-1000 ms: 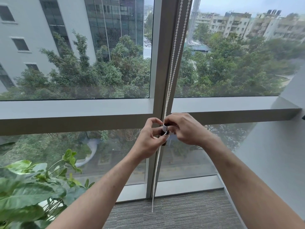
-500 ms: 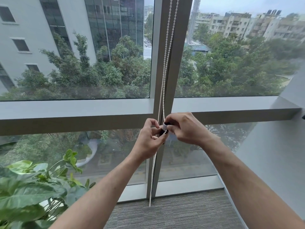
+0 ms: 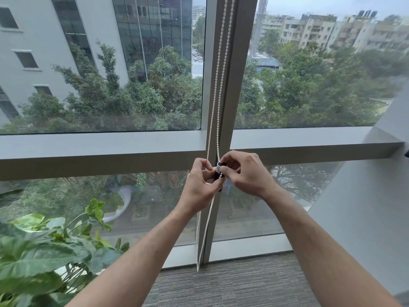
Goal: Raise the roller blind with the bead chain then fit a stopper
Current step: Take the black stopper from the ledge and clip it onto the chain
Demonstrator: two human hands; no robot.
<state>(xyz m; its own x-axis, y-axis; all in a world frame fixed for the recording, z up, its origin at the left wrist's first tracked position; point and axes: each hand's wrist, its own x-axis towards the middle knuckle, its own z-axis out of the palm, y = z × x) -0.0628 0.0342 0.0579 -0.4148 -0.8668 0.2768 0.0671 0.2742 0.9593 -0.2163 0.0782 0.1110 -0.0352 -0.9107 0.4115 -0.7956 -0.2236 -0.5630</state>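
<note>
A white bead chain (image 3: pixel 218 89) hangs as a double strand in front of the grey vertical window post (image 3: pixel 232 85), its loop ending near the floor. My left hand (image 3: pixel 200 187) pinches the left strand at waist height. My right hand (image 3: pixel 245 173) holds a small stopper (image 3: pixel 220 168), white on top and dark below, against the right strand. Both hands meet at the stopper, thumbs and forefingers closed. The roller blind itself is above the frame and hidden.
A leafy green plant (image 3: pixel 44 258) fills the lower left corner. A grey wall (image 3: pixel 365 218) runs along the right. A horizontal window bar (image 3: pixel 99 160) crosses at hand height. Grey carpet (image 3: pixel 232 289) lies below.
The chain has swung left in front of the post. The hands stay together at the stopper, with the fingers shifting slightly around it.
</note>
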